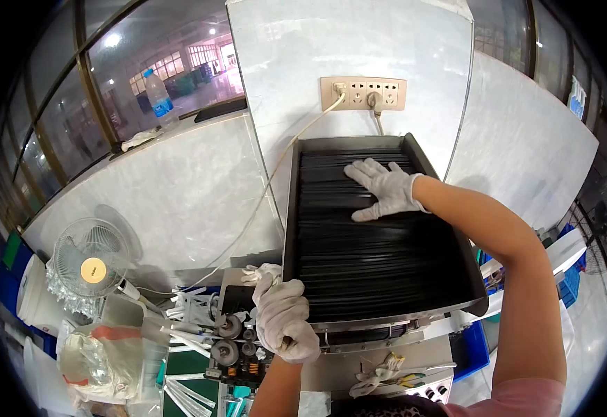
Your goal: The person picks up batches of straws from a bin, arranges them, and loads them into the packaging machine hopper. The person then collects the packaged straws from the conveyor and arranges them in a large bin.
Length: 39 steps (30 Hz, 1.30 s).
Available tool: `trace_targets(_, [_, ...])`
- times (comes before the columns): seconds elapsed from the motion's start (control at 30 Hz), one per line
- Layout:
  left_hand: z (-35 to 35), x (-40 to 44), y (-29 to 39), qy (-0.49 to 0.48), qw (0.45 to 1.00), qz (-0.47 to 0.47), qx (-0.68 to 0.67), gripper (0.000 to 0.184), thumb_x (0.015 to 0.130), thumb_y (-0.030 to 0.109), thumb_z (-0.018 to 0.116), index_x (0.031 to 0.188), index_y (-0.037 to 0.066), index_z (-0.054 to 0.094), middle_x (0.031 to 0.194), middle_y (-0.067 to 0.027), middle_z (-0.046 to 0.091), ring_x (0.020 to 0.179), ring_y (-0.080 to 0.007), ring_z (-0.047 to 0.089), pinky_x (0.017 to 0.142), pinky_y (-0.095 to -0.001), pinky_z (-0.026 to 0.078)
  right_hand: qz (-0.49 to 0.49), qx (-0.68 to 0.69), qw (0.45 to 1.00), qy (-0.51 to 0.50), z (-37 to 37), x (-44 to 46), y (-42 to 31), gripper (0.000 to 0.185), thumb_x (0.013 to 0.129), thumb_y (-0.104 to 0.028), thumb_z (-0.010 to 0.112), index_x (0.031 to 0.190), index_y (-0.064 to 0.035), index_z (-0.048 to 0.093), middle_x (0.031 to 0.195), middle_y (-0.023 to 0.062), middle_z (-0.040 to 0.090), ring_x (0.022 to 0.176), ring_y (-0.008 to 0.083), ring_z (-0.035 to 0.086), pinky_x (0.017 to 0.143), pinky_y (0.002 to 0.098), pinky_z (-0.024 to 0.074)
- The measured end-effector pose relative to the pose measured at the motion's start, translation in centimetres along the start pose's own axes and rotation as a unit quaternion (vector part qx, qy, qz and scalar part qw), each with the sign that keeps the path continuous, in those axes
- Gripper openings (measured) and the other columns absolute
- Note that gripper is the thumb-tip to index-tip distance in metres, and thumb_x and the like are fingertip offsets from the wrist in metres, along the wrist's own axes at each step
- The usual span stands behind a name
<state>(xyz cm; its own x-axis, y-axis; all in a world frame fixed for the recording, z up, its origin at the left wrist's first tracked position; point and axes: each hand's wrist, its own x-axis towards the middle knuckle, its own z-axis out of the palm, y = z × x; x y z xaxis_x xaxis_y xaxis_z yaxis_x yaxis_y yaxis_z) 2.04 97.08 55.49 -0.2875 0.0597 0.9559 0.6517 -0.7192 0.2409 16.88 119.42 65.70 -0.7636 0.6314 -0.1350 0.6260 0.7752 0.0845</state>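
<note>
My right hand (385,191), in a white glove, lies flat with fingers spread on a layer of thin black strips (373,267). The strips run crosswise, packed side by side, in a dark metal tray (387,316) tilted up against the wall. My left hand (284,316), also gloved, is closed beside the tray's front left corner. What it grips, if anything, is hidden by the fingers; a small brownish spot shows at its lower edge. Just left of it stands a small machine with metal rollers (226,340).
A white fan (92,260), a plastic-lined bin (109,361) and clear strips (189,396) are at the left. Cords run to a wall socket (363,94). A bottle (159,97) stands on the ledge. Pliers (408,379) and a crumpled glove (376,377) lie in front of the tray.
</note>
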Motion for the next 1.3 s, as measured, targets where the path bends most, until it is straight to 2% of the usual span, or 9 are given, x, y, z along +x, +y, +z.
trace_targets(0.2, [0.5, 0.2, 0.4, 0.023, 1.000, 0.014, 0.010, 0.015, 0.070, 0.004, 0.038, 0.059, 0.002, 0.048, 0.059, -0.0115, 0.054, 0.065, -0.0255, 0.056, 0.084, -0.0502, 0.041, -0.020, -0.036, 0.999, -0.012, 0.9, -2.4, -1.7, 0.103, 0.073, -0.080, 0.033, 0.143, -0.0091, 0.006, 0.147, 0.0218, 0.006, 0.137, 0.0360, 0.001, 0.108, 0.0563, 0.0083])
trace_targets(0.37, [-0.8, 0.8, -0.1, -0.067, 0.998, 0.013, 0.005, 0.005, 0.056, 0.008, 0.049, 0.059, 0.005, 0.050, 0.061, -0.0066, 0.054, 0.062, -0.0259, 0.058, 0.074, -0.0382, 0.039, -0.131, 0.026, 0.987, 0.085, -0.3, -2.2, -2.4, 0.081, 0.077, -0.058, 0.057, 0.140, -0.0205, 0.025, 0.146, 0.0161, 0.019, 0.137, 0.0341, 0.008, 0.108, 0.0582, 0.0107])
trace_targets(0.4, [-0.3, 0.9, 0.1, -0.032, 0.999, -0.005, -0.003, 0.006, 0.054, 0.010, 0.050, 0.053, 0.004, 0.048, 0.055, -0.0065, 0.051, 0.060, -0.0262, 0.058, 0.072, -0.0376, 0.039, -0.206, 0.048, 0.952, 0.219, 0.3, -1.8, -2.4, 0.055, 0.078, -0.036, 0.065, 0.128, -0.0216, 0.047, 0.133, 0.0132, 0.042, 0.127, 0.0311, 0.035, 0.103, 0.0514, 0.0310])
trace_targets(0.53, [0.4, 0.7, 0.0, 0.045, 0.999, 0.005, -0.016, 0.008, 0.056, 0.011, 0.049, 0.051, 0.004, 0.047, 0.053, -0.0062, 0.050, 0.059, -0.0261, 0.058, 0.069, -0.0357, 0.039, -0.317, 0.137, 0.909, 0.234, -0.6, 0.2, -5.0, 0.023, 0.079, -0.022, 0.061, 0.101, -0.0164, 0.064, 0.095, 0.0050, 0.060, 0.082, 0.0245, 0.060, 0.070, 0.0361, 0.0505])
trace_targets(0.6, [-0.4, 0.4, -0.3, -0.039, 0.998, 0.042, -0.006, 0.016, 0.071, 0.013, 0.045, 0.059, 0.001, 0.048, 0.060, -0.0113, 0.054, 0.065, -0.0277, 0.057, 0.082, -0.0514, 0.044, -0.303, 0.108, 0.925, 0.201, -0.5, 0.9, -6.3, 0.023, 0.079, -0.022, 0.061, 0.102, -0.0182, 0.064, 0.095, 0.0053, 0.060, 0.085, 0.0251, 0.060, 0.071, 0.0366, 0.0505])
trace_targets(0.7, [-1.0, 0.6, -0.3, -0.080, 0.996, 0.035, -0.016, 0.017, 0.071, 0.015, 0.048, 0.062, 0.000, 0.049, 0.062, -0.0118, 0.055, 0.065, -0.0282, 0.057, 0.078, -0.0521, 0.045, -0.288, 0.049, 0.946, 0.143, -0.2, 1.5, -6.7, 0.025, 0.080, -0.023, 0.060, 0.105, -0.0228, 0.063, 0.095, 0.0063, 0.057, 0.089, 0.0265, 0.058, 0.073, 0.0379, 0.0504])
trace_targets(1.03, [0.0, 0.1, -0.4, 0.001, 0.999, 0.031, -0.031, 0.007, 0.055, 0.004, 0.046, 0.059, 0.003, 0.051, 0.067, -0.0088, 0.055, 0.068, -0.0258, 0.059, 0.066, -0.0370, 0.043, -0.253, -0.001, 0.961, 0.109, -2.1, 0.4, -7.5, 0.032, 0.080, -0.025, 0.061, 0.111, -0.0176, 0.057, 0.096, 0.0085, 0.058, 0.089, 0.0276, 0.059, 0.072, 0.0382, 0.0511])
trace_targets(1.13, [0.2, 0.4, -0.3, -0.002, 0.999, 0.041, -0.032, 0.012, 0.069, 0.004, 0.040, 0.061, -0.001, 0.048, 0.063, -0.0134, 0.054, 0.064, -0.0272, 0.055, 0.067, -0.0443, 0.047, -0.201, 0.013, 0.940, 0.274, -5.1, -3.0, -7.2, 0.023, 0.080, -0.013, 0.061, 0.102, -0.0106, 0.057, 0.081, 0.0080, 0.063, 0.074, 0.0239, 0.063, 0.063, 0.0340, 0.0524])
trace_targets(1.3, [0.4, 1.0, 0.1, -0.011, 0.999, 0.019, -0.048, 0.004, 0.054, 0.000, 0.041, 0.056, 0.003, 0.044, 0.055, -0.0075, 0.045, 0.055, -0.0241, 0.049, 0.058, -0.0326, 0.035, -0.156, 0.231, 0.768, 0.576, -8.6, -14.4, -4.2, 0.023, 0.086, -0.007, 0.057, 0.109, -0.0041, 0.058, 0.091, 0.0078, 0.065, 0.077, 0.0162, 0.063, 0.067, 0.0258, 0.0512])
